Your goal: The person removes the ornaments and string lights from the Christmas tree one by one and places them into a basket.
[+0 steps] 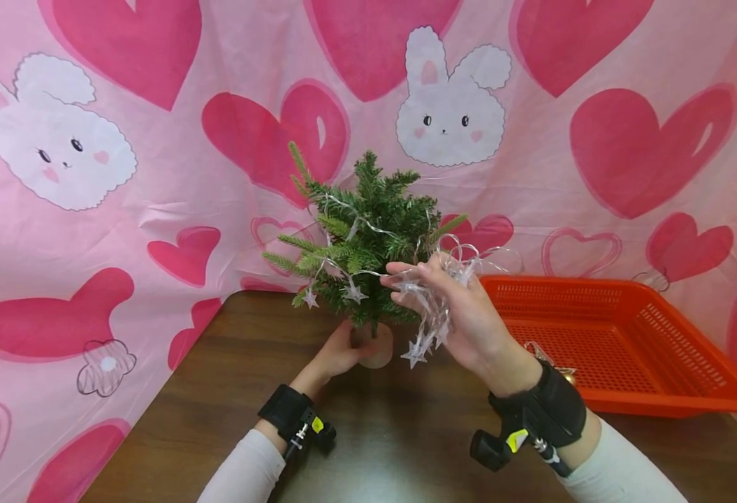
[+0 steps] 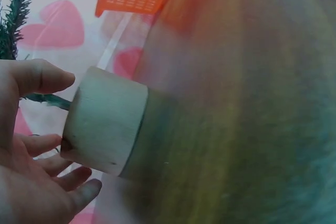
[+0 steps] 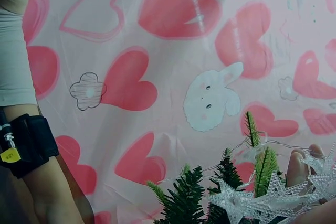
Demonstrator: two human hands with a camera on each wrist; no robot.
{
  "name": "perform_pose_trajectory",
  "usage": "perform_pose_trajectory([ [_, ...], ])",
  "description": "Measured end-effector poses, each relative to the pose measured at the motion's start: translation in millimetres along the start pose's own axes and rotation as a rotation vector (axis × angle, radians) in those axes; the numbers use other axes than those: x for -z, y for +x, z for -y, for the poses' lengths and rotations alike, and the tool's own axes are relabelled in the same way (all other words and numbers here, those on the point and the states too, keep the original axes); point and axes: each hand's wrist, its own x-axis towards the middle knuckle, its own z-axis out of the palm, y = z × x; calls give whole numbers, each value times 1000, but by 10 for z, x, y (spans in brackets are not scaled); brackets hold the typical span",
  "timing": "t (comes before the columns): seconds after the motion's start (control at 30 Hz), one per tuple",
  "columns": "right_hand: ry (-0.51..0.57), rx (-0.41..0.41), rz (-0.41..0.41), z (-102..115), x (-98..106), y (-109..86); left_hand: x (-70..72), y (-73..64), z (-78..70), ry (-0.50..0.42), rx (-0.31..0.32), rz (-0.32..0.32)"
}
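Note:
A small green artificial Christmas tree [image 1: 374, 230] stands upright on a round wooden base [image 2: 105, 121]. My left hand [image 1: 338, 349] grips that base from the left, thumb on one side and fingers on the other. Clear string lights with star-shaped covers [image 1: 427, 307] hang bunched in my right hand [image 1: 469, 314], at the tree's right side. From there a strand runs across the front branches, with stars [image 1: 354, 291] dangling at the left. In the right wrist view, stars [image 3: 273, 198] lie along the fingers, beside the branch tips [image 3: 184, 195].
An orange plastic basket [image 1: 626, 405] sits on the right of the brown wooden table [image 1: 217, 391]. Inside its near left corner lie a gold ornament [image 1: 569, 378] and some string. A pink cloth with hearts and rabbits [image 1: 368, 126] hangs behind the table.

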Motion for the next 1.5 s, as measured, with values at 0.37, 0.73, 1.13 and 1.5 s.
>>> perform_pose_trajectory([
  [0.37,-25,-10,-79,-13,-30,44,-45,-40,-9,41,-5,13],
  [0.73,-129,-97,-40,-29,-4,48,-79,-21,-58,70,-68,-14],
  [1.13,-114,-176,-56,-6,-36,17,-91,-32,-62,108,-118,-41],
  [1.5,-59,-367,93,32,-93,36,-85,-17,-63,120,-175,-41],
])
